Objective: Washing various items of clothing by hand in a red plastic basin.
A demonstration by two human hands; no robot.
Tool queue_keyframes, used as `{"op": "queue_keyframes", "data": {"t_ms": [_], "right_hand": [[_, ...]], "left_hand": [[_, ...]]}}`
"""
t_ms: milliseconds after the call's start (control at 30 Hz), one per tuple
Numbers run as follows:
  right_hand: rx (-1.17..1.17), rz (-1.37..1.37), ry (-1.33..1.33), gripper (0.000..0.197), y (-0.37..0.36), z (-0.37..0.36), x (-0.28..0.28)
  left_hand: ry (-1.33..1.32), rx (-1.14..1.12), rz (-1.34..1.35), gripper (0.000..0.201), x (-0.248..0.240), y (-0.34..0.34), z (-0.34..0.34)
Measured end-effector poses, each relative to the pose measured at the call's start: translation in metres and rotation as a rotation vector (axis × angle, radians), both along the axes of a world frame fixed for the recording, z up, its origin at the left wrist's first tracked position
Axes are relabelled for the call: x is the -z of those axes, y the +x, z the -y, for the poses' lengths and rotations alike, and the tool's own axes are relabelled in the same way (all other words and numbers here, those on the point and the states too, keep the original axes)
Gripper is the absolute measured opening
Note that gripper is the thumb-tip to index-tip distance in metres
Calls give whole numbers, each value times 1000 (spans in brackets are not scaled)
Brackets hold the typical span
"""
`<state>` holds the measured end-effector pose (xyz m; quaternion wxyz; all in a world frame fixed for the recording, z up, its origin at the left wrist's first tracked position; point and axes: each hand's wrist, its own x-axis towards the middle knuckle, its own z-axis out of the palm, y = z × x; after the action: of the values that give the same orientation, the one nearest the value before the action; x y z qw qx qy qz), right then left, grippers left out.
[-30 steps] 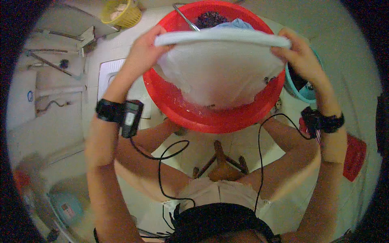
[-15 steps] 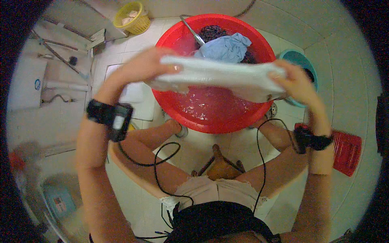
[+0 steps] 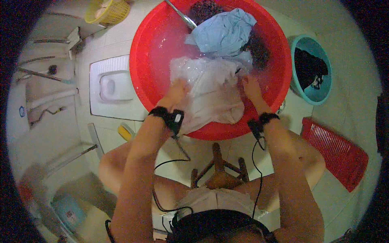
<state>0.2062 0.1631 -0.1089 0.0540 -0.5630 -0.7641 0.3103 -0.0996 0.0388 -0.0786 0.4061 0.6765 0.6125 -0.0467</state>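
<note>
A wet, whitish garment (image 3: 214, 95) lies spread in the large red tub (image 3: 142, 60), its lower part draped towards the tub's near rim. My left hand (image 3: 176, 93) is closed on the garment's left side, low in the tub. On the opposite side, my right hand (image 3: 252, 89) has its fingers curled at the garment's edge; the fingertips are partly hidden. Just beyond lies a bunched light blue garment (image 3: 225, 32), wet and shiny. Dark cloth (image 3: 204, 12) sits behind it, and more dark cloth (image 3: 258, 52) shows to its right.
A metal shower head (image 3: 186, 20) reaches into the tub. At right are a teal basin (image 3: 298, 77) with black clothes and a red washboard (image 3: 338, 154). A squat toilet (image 3: 109, 87), a yellow brush (image 3: 125, 131) and a yellow basket (image 3: 117, 14) are at left. A wooden stool (image 3: 219, 174) stands between my legs.
Both hands have come down and closer together, lowering the whitish garment from a stretched hold above the tub into it. My view has tipped, so the tub fills more of it.
</note>
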Motion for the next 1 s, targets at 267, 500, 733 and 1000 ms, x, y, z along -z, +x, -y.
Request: {"op": "queue_keyframes", "data": {"t_ms": [267,500,733,1000], "right_hand": [[82,265,-693,52,-36,56,-23],[-10,160,-746,50,-72,6,-78],[-157,88,-69,41,17,6,95],[178,-29,396,44,73,-15,98]], "left_hand": [[-304,-175,-189,52,-10,51,-11],[114,-458,-440,46,-27,-34,-11],[-88,-798,-122,38,11,66,-32],[42,-114,-37,43,41,64,-59]]}}
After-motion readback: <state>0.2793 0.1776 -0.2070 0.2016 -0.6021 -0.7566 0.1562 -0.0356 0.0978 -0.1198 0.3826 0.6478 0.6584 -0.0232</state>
